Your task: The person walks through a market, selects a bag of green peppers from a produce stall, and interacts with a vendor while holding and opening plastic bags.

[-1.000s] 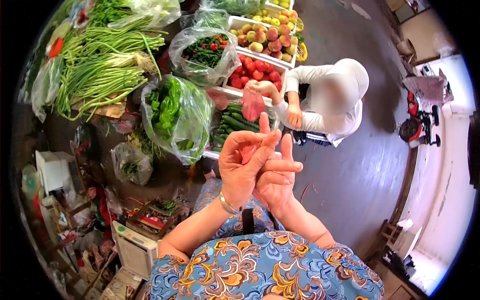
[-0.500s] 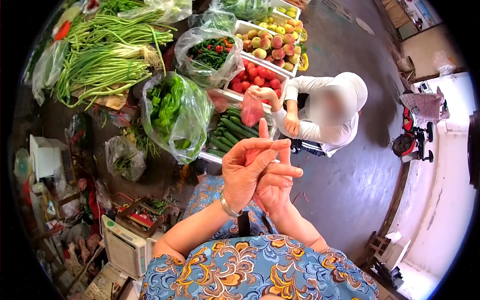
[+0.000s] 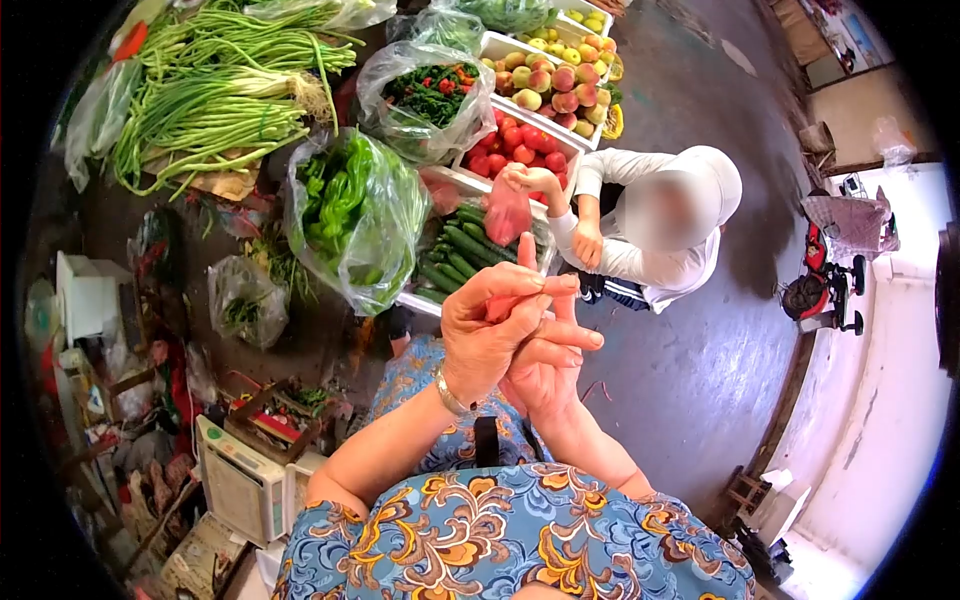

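My left hand (image 3: 485,345), with a metal bracelet at its wrist, is closed with its fingers bent and pressed against the fingers of my right hand. What its fingertips pinch, if anything, is hidden between the hands. My right hand (image 3: 550,380) is partly covered by the left; some of its fingers are stretched out and apart, others bend, and no object shows in it. Both hands are in mid-air in front of my patterned clothing. Beyond them lie cucumbers (image 3: 462,252) in a white crate and green peppers (image 3: 345,205) in a clear bag.
A person in a white cap (image 3: 715,185) beside the crates holds a red plastic bag (image 3: 508,212). Tomatoes (image 3: 520,145) and peaches (image 3: 560,85) fill other crates. Long beans (image 3: 230,60) and spring onions (image 3: 215,130) lie left. A white scale (image 3: 240,480) stands at lower left.
The camera view has shifted slightly. My hands stay pressed together in nearly the same pose. The person in the white cap still holds the red bag, with little movement.
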`<state>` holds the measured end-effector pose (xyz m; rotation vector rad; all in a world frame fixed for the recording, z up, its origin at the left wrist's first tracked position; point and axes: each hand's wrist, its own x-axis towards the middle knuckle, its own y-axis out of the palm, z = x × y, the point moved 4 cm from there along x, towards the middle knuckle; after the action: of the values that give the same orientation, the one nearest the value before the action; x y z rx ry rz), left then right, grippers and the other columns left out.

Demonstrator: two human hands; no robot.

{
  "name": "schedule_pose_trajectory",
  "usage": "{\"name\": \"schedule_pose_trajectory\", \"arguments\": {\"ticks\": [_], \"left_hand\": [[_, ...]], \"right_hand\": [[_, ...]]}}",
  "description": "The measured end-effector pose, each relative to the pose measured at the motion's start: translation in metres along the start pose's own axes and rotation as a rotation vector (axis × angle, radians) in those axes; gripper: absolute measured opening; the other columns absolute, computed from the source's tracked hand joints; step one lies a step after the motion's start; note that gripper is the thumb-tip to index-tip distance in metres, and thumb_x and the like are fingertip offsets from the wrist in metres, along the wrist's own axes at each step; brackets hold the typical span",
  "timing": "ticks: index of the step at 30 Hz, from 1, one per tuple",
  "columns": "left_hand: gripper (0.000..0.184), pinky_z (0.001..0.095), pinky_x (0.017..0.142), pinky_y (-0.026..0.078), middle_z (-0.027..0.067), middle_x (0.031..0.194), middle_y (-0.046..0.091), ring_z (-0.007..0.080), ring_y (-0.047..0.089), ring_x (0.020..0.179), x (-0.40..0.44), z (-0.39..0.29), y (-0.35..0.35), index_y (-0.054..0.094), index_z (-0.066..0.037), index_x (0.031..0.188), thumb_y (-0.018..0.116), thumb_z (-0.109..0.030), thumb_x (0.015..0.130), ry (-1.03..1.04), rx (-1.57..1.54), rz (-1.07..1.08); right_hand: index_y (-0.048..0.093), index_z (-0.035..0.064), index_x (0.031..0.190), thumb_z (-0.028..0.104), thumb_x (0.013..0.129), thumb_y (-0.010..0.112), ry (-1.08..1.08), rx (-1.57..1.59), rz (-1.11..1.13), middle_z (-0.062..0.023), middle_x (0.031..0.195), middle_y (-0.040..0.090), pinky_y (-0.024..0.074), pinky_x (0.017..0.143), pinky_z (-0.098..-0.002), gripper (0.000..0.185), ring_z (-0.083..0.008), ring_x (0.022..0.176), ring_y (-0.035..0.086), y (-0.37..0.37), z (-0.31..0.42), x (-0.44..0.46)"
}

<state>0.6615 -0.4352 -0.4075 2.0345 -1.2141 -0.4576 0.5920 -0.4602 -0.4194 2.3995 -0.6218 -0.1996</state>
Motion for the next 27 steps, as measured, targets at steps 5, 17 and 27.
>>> {"name": "schedule_pose_trajectory", "arguments": {"ticks": [5, 17, 27], "left_hand": [[0.014, 0.0265, 0.083, 0.047, 0.0096, 0.099, 0.064, 0.0143, 0.058, 0.091, -0.002, 0.000, -0.015, 0.065, -0.004, 0.096, 0.065, 0.004, 0.085, 0.049, 0.121, -0.042], [0.011, 0.0377, 0.061, 0.064, 0.0171, 0.104, 0.063, 0.0339, 0.070, 0.086, -0.022, -0.018, -0.050, 0.056, 0.001, 0.099, 0.050, 0.006, 0.091, 0.003, 0.011, -0.056], [0.015, 0.0296, 0.085, 0.051, 0.0082, 0.097, 0.059, 0.0153, 0.059, 0.091, -0.051, -0.085, -0.115, 0.062, -0.002, 0.091, 0.058, 0.011, 0.084, 0.138, 0.137, -0.262]], "right_hand": [[0.038, 0.0114, 0.145, 0.032, 0.101, 0.044, 0.050, 0.045, -0.045, -0.0024, 0.106, 0.061, 0.0456, 0.045, -0.0254, 0.049, -0.0086, 0.050, 0.060, -0.008, -0.002, 0.005], [0.038, 0.0189, 0.146, 0.039, 0.102, 0.039, 0.094, 0.036, -0.196, -0.0046, 0.103, 0.061, 0.0470, 0.044, -0.0308, 0.049, -0.0124, 0.053, 0.064, -0.049, -0.009, 0.013], [0.027, 0.0115, 0.149, 0.036, 0.101, 0.041, 0.271, 0.184, -0.156, -0.0072, 0.108, 0.064, 0.0541, 0.050, -0.0395, 0.055, -0.0253, 0.062, 0.069, -0.135, -0.045, 0.053]]}}
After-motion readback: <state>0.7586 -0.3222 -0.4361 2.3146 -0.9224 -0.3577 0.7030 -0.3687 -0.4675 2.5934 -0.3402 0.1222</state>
